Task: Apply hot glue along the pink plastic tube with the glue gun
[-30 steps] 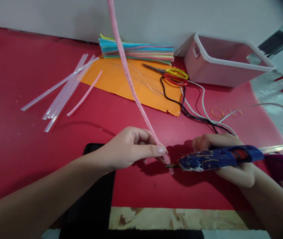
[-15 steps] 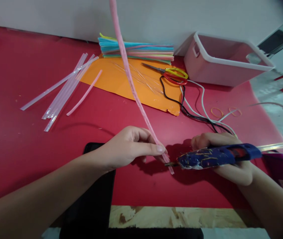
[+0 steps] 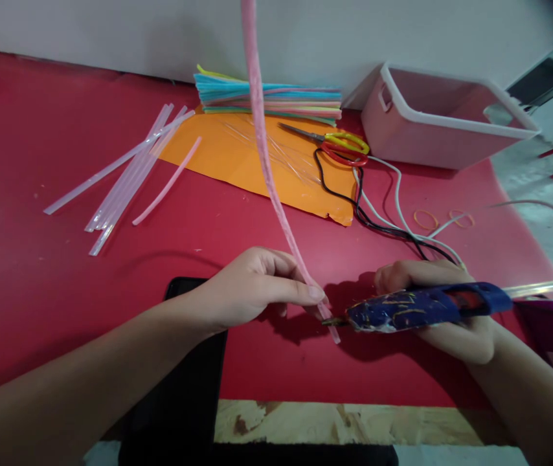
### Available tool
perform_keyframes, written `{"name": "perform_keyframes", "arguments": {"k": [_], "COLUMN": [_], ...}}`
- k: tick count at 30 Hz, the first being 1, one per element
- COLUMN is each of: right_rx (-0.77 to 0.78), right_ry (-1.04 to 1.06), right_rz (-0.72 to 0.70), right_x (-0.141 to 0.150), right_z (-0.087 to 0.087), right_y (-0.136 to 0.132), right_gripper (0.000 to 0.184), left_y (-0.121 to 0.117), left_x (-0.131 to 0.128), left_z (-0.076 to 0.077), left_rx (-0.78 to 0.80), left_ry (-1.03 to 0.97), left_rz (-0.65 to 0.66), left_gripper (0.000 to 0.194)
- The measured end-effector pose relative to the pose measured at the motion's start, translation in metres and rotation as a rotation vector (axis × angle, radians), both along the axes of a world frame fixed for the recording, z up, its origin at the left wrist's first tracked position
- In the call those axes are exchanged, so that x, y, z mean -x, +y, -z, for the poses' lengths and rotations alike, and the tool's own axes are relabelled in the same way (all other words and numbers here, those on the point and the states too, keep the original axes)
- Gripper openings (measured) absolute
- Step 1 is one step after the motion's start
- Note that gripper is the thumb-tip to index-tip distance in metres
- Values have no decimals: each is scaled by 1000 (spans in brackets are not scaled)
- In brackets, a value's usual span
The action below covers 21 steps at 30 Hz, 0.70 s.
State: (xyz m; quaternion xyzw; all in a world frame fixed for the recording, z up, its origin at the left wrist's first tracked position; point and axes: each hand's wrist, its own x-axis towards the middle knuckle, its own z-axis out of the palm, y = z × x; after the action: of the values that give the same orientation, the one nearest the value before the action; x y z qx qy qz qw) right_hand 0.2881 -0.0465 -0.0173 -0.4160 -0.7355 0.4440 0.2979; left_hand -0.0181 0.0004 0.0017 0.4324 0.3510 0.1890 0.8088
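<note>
Between the thumb and fingers of my left hand point(image 3: 271, 285) is the lower part of a long pink pipe cleaner point(image 3: 267, 171), which rises past the top of the view. Its bottom end sticks out below my fingertips and looks clear and glossy. My right hand point(image 3: 451, 336) is wrapped round a blue hot glue gun point(image 3: 417, 307), pointed left, with a clear glue stick point(image 3: 543, 286) coming out of its back. The metal nozzle point(image 3: 335, 321) meets the pipe cleaner just below my left fingertips; whether it truly touches I cannot tell.
On the red table point(image 3: 87, 304) lie translucent glue sticks point(image 3: 125, 181) and a short pink piece point(image 3: 167, 184). Behind are an orange envelope point(image 3: 228, 158), pipe cleaners point(image 3: 296, 97), scissors point(image 3: 339, 144), cables point(image 3: 378, 223) and a pink bin point(image 3: 417, 139). A black phone-like slab point(image 3: 179, 388) lies under my left forearm.
The upper part of the pink pipe cleaner has swung to the right and stands more upright. Both hands and the glue gun have hardly moved.
</note>
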Motion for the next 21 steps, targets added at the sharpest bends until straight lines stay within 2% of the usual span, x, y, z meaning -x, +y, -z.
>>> {"name": "perform_keyframes", "arguments": {"k": [7, 12, 21], "right_rx": [5, 0, 52], "right_ry": [-5, -4, -7], "right_rz": [34, -1, 31], "right_x": [1, -1, 5], "right_z": [0, 2, -2], "right_y": [0, 2, 1], "right_gripper": [31, 30, 31], "left_y": [0, -1, -1], "left_x": [-1, -1, 0], "left_z": [0, 2, 0], "left_rx": [12, -2, -22], "left_ry": [13, 40, 73], "left_rz": [-13, -28, -9], "left_gripper": [9, 15, 15]}}
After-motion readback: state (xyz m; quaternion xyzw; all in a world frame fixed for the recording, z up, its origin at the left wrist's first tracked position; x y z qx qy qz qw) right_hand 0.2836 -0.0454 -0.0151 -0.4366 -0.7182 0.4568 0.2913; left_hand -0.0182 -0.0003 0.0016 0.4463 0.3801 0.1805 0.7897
